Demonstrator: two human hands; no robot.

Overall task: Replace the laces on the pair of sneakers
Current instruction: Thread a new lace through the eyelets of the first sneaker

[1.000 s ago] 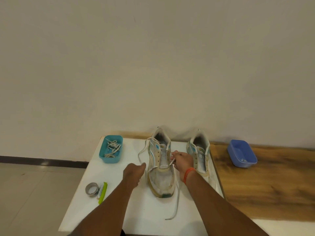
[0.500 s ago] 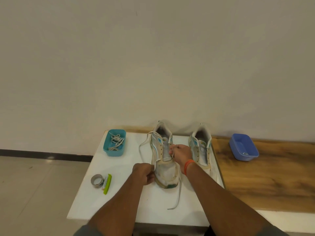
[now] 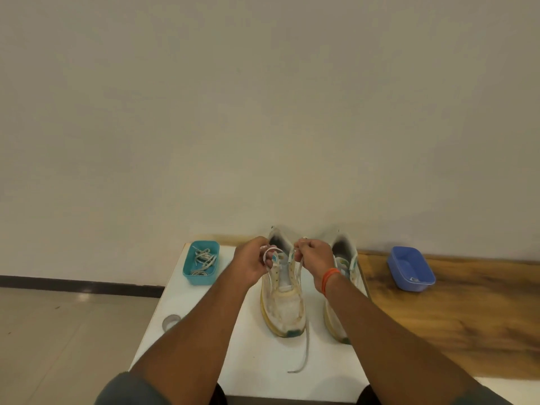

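Two sneakers stand side by side on the white tabletop [image 3: 204,305] in the lower centre of the frame, toes toward the camera. The left sneaker [image 3: 283,305] shows whole. The right sneaker [image 3: 344,258] is largely covered by the person's right forearm, so only its heel opening, part of its side and its toe tip can be seen.

Two hands work at the top of the left sneaker. The left hand [image 3: 252,263] has its fingers curled round a loop of white lace [image 3: 304,350] beside the shoe's collar. The right hand [image 3: 315,257] pinches the lace on the other side of the tongue, and from there one free end trails down past the toe and lies on the tabletop. How many eyelets are threaded is hard to make out. An orange band [image 3: 329,280] circles the right wrist.

Two small tubs are in view. A teal tub [image 3: 201,279] at the tabletop's far left corner holds a tangle of pale laces, their number unclear. A blue tub [image 3: 410,268] sits on the wooden surface [image 3: 453,317] at the right of the frame, with something small and indistinct inside it.

One grey roll [image 3: 171,321] near the left edge of the tabletop is partly hidden behind the left forearm.
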